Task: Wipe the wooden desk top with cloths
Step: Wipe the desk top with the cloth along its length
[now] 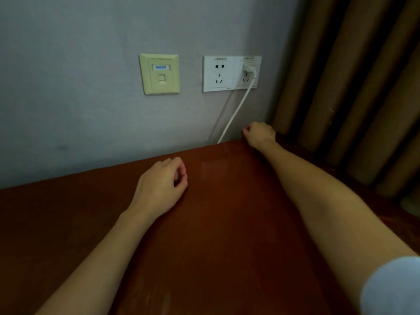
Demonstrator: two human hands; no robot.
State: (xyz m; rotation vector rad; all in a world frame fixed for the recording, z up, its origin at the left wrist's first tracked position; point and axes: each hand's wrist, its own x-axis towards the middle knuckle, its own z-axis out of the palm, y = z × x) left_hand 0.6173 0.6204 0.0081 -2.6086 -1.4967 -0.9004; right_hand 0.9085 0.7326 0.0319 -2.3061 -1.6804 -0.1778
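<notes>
A: What is on the table [227, 212]?

B: The left hand [159, 185] rests near its far edge, fingers loosely curled. The right hand [259, 134] sits at the table's far right corner, fingers curled; whether it grips anything, I cannot tell.

A: And past the table?

B: A white cord [236, 110] runs from a wall socket [231, 73] down behind the far edge. Brown curtain [352, 87] hangs beside the right edge.

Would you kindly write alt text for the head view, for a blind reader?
Over a reddish wooden desk top, the left hand rests loosely curled on the wood and the right hand is curled at the far edge. Behind, a white plug sits in a wall socket near a brown curtain.
</notes>
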